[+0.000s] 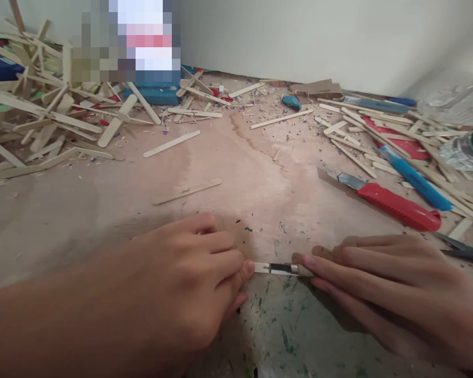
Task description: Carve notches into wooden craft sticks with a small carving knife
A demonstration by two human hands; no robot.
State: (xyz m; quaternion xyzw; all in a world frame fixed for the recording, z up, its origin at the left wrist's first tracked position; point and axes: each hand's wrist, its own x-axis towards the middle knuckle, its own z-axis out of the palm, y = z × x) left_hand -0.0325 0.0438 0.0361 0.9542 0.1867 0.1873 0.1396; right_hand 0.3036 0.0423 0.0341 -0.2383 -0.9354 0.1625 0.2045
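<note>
My left hand [205, 278] comes in from the left, its fingers curled and its thumb and finger pinching the pale end of a thin narrow piece [283, 269]. That piece has white and black sections with a silvery band towards the right; its exact kind is unclear. My right hand [394, 294] reaches from the right, and its fingertips close on the tan end beyond the band. The piece lies level, low over the wooden tabletop [252, 163]. A red utility knife [398, 206] with its blade out lies just beyond my right hand.
Wooden craft sticks [31, 115] are heaped at the back left, with more [374, 142] at the right. Single sticks [187, 192] lie mid-table. Dark-handled scissors [467, 251], a blue strip-like tool [415, 177] and a clear bottle [463, 147] are at the right. A wall [299, 37] bounds the back.
</note>
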